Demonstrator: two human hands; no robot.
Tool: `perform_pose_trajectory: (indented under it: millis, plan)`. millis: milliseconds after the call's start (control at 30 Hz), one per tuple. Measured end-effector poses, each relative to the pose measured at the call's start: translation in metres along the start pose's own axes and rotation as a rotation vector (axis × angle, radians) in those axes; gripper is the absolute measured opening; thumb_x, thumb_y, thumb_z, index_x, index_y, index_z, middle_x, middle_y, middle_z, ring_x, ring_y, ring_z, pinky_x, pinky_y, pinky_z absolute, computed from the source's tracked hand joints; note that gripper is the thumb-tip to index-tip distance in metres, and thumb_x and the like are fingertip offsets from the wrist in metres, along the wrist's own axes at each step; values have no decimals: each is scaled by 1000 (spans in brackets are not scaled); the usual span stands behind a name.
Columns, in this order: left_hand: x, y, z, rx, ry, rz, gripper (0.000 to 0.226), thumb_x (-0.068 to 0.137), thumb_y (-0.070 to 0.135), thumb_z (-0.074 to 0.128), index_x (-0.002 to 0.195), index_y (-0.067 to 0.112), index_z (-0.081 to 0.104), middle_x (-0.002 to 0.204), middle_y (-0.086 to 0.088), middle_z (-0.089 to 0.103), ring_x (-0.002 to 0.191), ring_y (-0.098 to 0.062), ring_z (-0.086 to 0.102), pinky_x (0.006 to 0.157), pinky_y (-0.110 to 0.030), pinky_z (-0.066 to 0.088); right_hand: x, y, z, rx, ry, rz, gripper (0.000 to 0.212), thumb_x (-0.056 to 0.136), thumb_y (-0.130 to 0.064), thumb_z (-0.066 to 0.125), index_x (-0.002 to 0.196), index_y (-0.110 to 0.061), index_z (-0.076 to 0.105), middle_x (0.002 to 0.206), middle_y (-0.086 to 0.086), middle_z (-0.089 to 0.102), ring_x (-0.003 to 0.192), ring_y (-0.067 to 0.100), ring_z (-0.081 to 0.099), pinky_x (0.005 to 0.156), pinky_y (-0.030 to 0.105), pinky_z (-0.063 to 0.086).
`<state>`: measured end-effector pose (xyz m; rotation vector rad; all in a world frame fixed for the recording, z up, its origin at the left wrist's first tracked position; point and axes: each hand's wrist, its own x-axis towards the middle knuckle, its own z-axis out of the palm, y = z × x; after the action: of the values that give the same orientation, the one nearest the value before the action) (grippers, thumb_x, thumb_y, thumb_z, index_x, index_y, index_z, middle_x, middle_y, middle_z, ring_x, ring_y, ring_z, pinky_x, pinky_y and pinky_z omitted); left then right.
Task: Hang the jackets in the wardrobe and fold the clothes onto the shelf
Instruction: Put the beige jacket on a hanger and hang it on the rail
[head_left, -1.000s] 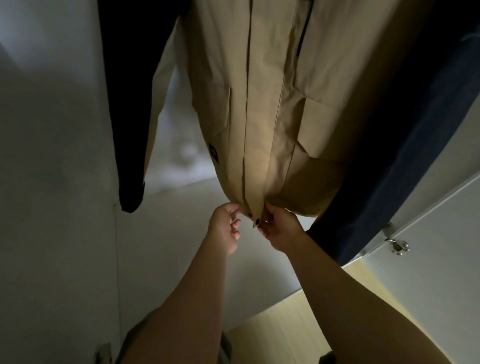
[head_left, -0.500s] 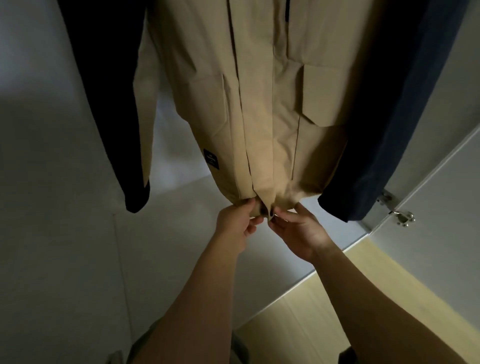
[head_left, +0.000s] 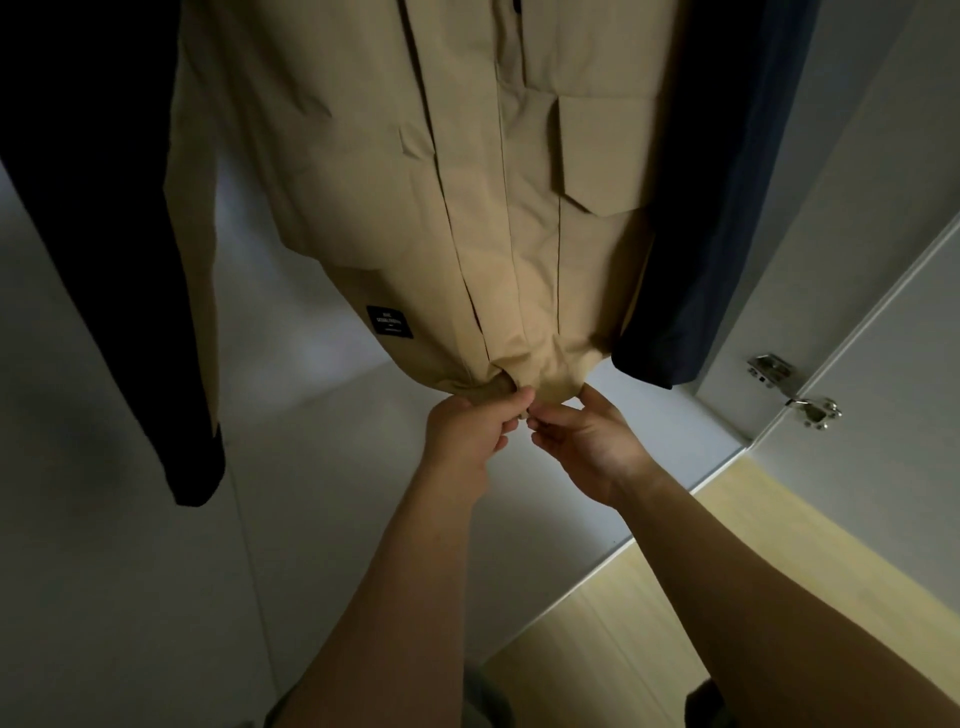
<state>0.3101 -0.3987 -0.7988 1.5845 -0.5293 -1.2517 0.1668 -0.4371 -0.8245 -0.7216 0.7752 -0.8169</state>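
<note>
Two hands at hem of hanging tan jacket (head_left: 395, 208): left hand (head_left: 470, 428) pinched the hem, right hand (head_left: 587, 447) pinched the zipper end; dark garments (head_left: 93, 208) hung either side.

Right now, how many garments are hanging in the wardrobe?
3: a tan jacket in the middle, a black garment at left, a navy garment at right. More may hang beyond the frame's edges.
</note>
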Motion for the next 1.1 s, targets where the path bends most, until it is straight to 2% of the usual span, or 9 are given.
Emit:
perform_pose_trajectory:
  millis: [200,300,367,433,533,667,800,933,1100]
  plan:
    - [1,-4,-2,124,116,94,9,85,19,78,84,10,75,79,-4,73,71,-15,63,64,-27,48,4,5,3,18,-23,12,43,76,-2,79,116,-6,62,91,14,65,79,20,63,80,31,54]
    - [1,-8,-4,279,179,204,16,88,27,74,76,16,74,77,-4,75,75,-17,70,73,-31,54,8,7,3,25,-19,9,35,80,-1,76,113,-4,64,95,15,70,83,22,66,80,31,55]
    - [2,-9,-5,352,170,187,26,92,33,69,74,14,72,79,-6,75,81,-22,73,81,-36,54,9,8,3,32,-6,5,29,84,-1,72,112,-2,65,96,15,72,84,23,70,78,29,57]
    - [3,-8,-6,390,146,145,32,95,36,64,79,10,73,83,-7,75,87,-25,73,89,-40,54,10,9,3,19,12,1,27,86,-1,70,112,-2,65,97,15,73,86,23,71,76,28,57]
    - [4,-8,-5,466,163,190,36,97,36,61,91,3,73,89,-9,76,89,-24,72,92,-45,54,12,10,4,-26,39,2,26,87,-1,69,112,-2,66,97,13,74,86,23,71,75,28,57]
    - [4,-10,2,483,212,220,28,99,34,59,78,16,62,89,-8,74,91,-23,70,89,-42,54,14,10,7,-121,91,-2,21,87,-4,70,108,-7,69,97,6,76,85,18,70,75,27,58]
    - [6,-10,4,450,226,216,23,101,32,56,89,13,61,98,-9,72,97,-23,68,89,-39,53,15,11,6,-142,130,32,19,88,-14,72,107,-10,71,94,1,75,89,17,68,80,31,55]
    - [9,-11,4,335,228,133,19,101,29,55,92,14,63,92,-4,69,86,-15,64,79,-29,42,15,9,6,-143,138,86,24,87,-29,75,105,-14,72,94,-1,75,91,17,67,87,35,52]
    - [11,-11,6,284,232,92,17,100,28,57,95,13,64,90,-2,68,84,-13,63,78,-28,41,14,9,8,-175,150,105,23,86,-34,75,101,-16,73,92,-3,75,89,16,66,81,34,52]
